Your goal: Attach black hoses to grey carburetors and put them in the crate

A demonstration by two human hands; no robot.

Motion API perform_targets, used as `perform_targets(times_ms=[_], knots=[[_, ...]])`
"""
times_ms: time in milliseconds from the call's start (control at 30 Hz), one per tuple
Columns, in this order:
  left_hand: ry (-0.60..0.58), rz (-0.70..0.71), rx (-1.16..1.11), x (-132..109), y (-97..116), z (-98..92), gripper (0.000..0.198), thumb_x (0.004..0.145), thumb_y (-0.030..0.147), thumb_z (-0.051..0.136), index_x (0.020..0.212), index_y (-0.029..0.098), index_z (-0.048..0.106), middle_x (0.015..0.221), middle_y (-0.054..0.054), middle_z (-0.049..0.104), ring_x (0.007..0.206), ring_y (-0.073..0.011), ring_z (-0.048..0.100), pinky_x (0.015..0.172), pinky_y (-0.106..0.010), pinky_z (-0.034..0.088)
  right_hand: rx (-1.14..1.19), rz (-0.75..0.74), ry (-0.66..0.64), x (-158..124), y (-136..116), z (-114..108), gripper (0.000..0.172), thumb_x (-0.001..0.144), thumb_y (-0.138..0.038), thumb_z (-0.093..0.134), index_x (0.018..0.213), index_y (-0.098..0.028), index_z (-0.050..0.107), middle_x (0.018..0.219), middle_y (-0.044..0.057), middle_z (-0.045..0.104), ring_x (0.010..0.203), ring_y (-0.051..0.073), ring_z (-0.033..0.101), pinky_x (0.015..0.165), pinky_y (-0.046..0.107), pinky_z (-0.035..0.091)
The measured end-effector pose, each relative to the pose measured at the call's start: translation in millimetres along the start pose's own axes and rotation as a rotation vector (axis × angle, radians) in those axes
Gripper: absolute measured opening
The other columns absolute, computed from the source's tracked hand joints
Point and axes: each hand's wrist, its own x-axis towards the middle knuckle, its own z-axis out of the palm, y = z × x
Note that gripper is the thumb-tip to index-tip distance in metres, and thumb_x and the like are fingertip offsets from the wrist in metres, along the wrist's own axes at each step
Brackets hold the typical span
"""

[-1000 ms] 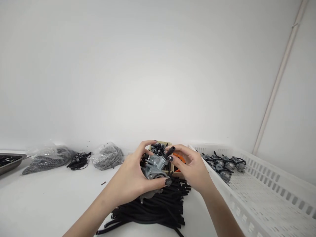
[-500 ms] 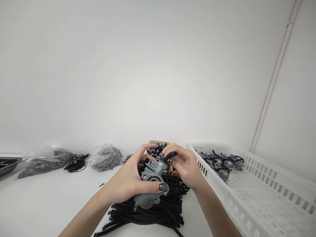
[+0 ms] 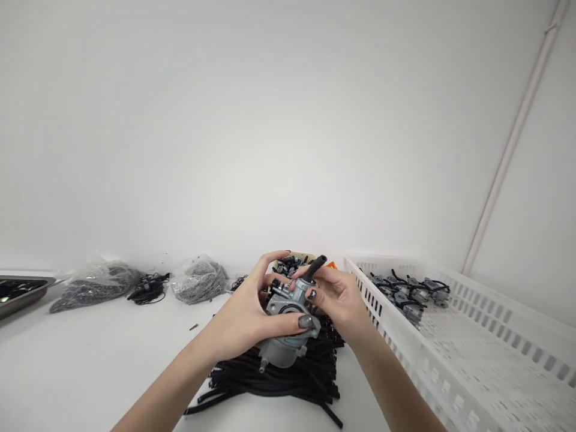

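While the left hand (image 3: 240,318) wraps round a grey metal part (image 3: 284,353) in the head view, its thumb across the front, the right hand (image 3: 345,305) pinches the part just below the black rubber elbow (image 3: 315,268) on top. Both hold it above a pile of black tubes (image 3: 274,385), beside a white crate (image 3: 398,336).

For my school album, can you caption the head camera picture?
Left hand gripping a carburetor above black hoses, right hand at its black rubber boot, white crate alongside.
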Motion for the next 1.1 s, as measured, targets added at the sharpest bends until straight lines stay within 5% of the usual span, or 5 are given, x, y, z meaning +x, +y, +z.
perform_targets(times_ms=[333,500,667,900,1100], knots=[[-0.449,-0.169,-0.711,14,-49,36.7,0.089,0.057,0.080,0.073,0.118,0.017,0.060,0.107,-0.016,0.073,0.087,-0.0321,0.073,0.073,-0.041,0.055,0.130,0.088,0.033,-4,-7,-11,0.033,0.081,-0.051,0.074,0.097,-0.022,0.075,0.091,0.008,0.077,0.087,0.024,0.072,0.077,0.036,0.059],[-0.203,-0.127,-0.782,20,-49,40.5,0.074,0.062,0.064,0.081,0.115,0.016,0.062,0.095,-0.013,0.075,0.075,-0.0276,0.075,0.056,-0.029,0.054,-0.078,0.098,0.090,8,8,-29,0.038,0.078,-0.050,0.076,0.104,-0.023,0.075,0.104,0.010,0.077,0.102,0.026,0.071,0.089,0.041,0.057],[0.274,-0.033,-0.944,22,-19,11.1,0.065,0.081,0.060,0.068,0.129,0.018,0.057,0.104,-0.013,0.074,0.082,-0.0240,0.076,0.064,-0.028,0.061,-0.527,0.068,0.282,17,37,-39,0.025,0.089,-0.036,0.061,0.105,-0.021,0.074,0.108,0.008,0.076,0.106,0.024,0.069,0.099,0.043,0.050],[0.804,0.070,-1.089,13,9,-32.6,0.045,0.093,0.051,0.056,0.126,0.020,0.060,0.113,-0.012,0.071,0.107,-0.0247,0.071,0.070,-0.023,0.063,-0.876,0.218,-0.376,9,99,-20,0.024,0.086,-0.021,0.062,0.106,-0.023,0.076,0.110,0.007,0.075,0.104,0.025,0.068,0.093,0.036,0.050],[0.916,0.147,-1.125,7,13,-33.1,0.036,0.092,0.048,0.061,0.118,0.024,0.064,0.112,-0.006,0.071,0.112,-0.0225,0.068,0.084,-0.026,0.063,-1.028,0.268,-0.418,8,125,-22,0.014,0.085,-0.015,0.060,0.082,-0.019,0.074,0.094,0.007,0.072,0.086,0.021,0.067,0.077,0.030,0.048]])
